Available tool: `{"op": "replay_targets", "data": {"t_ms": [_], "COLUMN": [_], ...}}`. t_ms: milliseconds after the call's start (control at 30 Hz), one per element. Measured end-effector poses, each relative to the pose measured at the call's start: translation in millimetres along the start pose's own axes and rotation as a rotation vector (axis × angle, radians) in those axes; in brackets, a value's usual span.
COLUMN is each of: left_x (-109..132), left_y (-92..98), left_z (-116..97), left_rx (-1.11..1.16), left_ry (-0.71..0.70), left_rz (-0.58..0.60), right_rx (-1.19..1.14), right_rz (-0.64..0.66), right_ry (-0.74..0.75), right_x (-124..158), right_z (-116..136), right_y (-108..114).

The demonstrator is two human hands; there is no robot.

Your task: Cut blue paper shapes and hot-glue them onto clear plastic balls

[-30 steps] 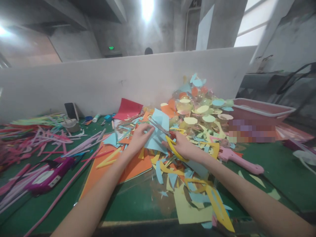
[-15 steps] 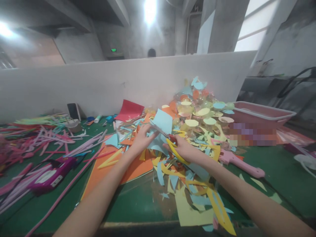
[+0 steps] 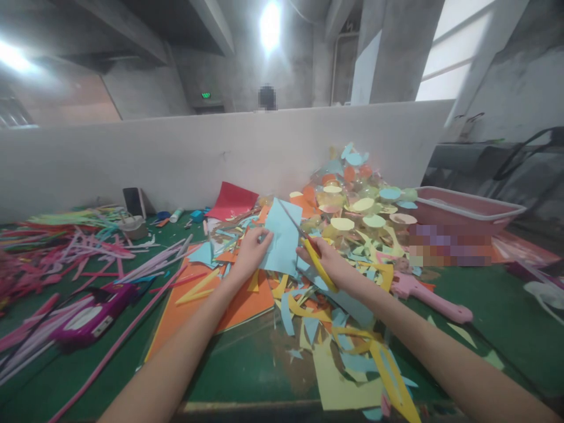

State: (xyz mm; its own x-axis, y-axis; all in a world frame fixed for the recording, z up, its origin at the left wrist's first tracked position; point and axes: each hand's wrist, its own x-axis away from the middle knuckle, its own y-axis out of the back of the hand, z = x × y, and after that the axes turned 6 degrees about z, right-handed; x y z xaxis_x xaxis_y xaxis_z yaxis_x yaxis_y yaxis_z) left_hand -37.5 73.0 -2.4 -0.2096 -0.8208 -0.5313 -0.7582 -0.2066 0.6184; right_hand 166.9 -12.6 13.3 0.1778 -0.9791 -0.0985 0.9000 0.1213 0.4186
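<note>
A sheet of light blue paper (image 3: pixel 281 249) stands tilted in front of me, its left edge pinched between the thumb and fingers of my left hand (image 3: pixel 254 251). My right hand (image 3: pixel 328 261) grips a pair of scissors (image 3: pixel 315 258) with yellow and red handles. Their blades point up and left and lie across the upper right part of the sheet. Whether they are parted cannot be made out. Under both hands are orange paper sheets (image 3: pixel 247 304) and a heap of yellow and blue paper scraps (image 3: pixel 308 311).
Behind the hands rises a pile of clear rounded pieces with paper discs (image 3: pixel 342 224). Pink glue gun (image 3: pixel 434 296) and pink basin (image 3: pixel 467 205) are to the right. Leftward lie a purple device (image 3: pixel 94 314) and pipe cleaners (image 3: pixel 101 252). A white partition (image 3: pixel 176 158) closes the back.
The scissor blades have swung from pointing left, near my left fingers, to pointing more upward. The blue sheet now shows more of its face, and my left hand sits slightly lower.
</note>
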Motion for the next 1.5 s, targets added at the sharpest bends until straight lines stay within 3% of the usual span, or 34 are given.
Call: {"op": "replay_targets", "data": {"t_ms": [200,500,800,1000,1100,1233,1500], "left_x": [-1,4,5,0,-2,-1,3], "left_y": [-0.2,2.7,6.1,14.0,18.8,21.4,19.1], "left_z": [1,-15,-21,-26,-22,-17,-18], "left_rx": [0.002,0.099,0.158,0.318,0.346,0.287,0.067], "left_ry": [-0.005,-0.09,-0.118,0.079,0.093,0.005,-0.166], "left_rz": [-0.01,-0.008,-0.132,-0.257,-0.291,-0.191,0.055], "right_rx": [-0.015,-0.001,0.372,0.68,0.854,0.986,1.016], "right_rz": [-0.075,-0.087,-0.286,-0.304,-0.324,-0.347,-0.359], "right_ry": [0.02,0.02,0.255,0.379,0.401,0.431,0.383], "right_x": [-2,2,-4,0,-1,-3,-4], "right_z": [-1,3,-16,-15,-17,-23,-22], "right_y": [4,-2,-2,0,0,1,4]}}
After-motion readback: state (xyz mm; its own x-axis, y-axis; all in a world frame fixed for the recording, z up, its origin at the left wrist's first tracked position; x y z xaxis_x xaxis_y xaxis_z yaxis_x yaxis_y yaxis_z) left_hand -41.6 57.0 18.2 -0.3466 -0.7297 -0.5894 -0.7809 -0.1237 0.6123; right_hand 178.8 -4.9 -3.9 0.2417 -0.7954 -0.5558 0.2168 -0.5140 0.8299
